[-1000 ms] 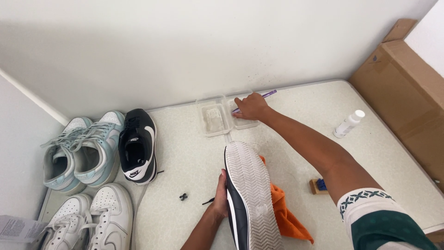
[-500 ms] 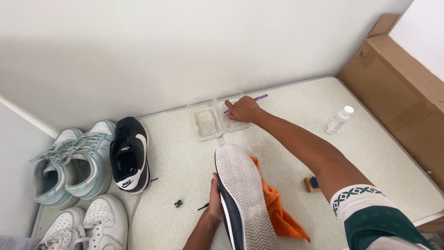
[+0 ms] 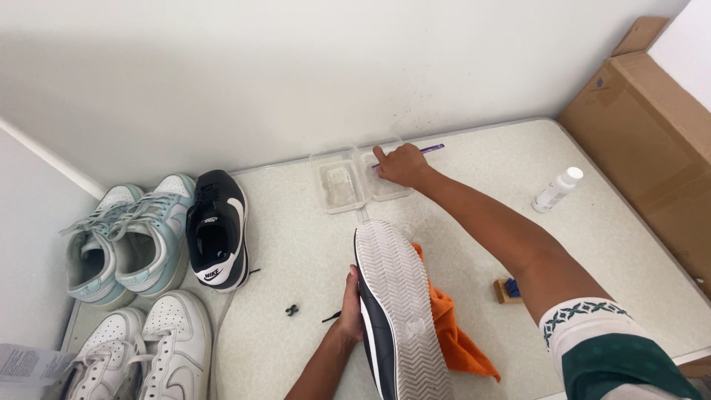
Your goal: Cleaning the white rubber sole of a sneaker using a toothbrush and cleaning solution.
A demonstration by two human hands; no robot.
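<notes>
My left hand (image 3: 351,311) grips a black shoe (image 3: 400,311) by its side, turned so its white ridged sole faces up. My right hand (image 3: 401,164) reaches far across the floor and holds a purple-handled brush (image 3: 431,148) over the right half of a clear two-part plastic container (image 3: 355,182) by the wall. An orange cloth (image 3: 453,326) lies under and beside the held shoe.
A matching black shoe (image 3: 217,230) stands at the left beside pale blue-grey sneakers (image 3: 129,237) and white sneakers (image 3: 137,355). A white bottle (image 3: 557,190) lies at the right, a small wooden brush (image 3: 508,290) near my arm, a cardboard box (image 3: 655,126) at far right.
My right hand stays at the container with the brush, shifted only slightly. The left hand keeps its hold on the shoe. The view has drifted a little.
</notes>
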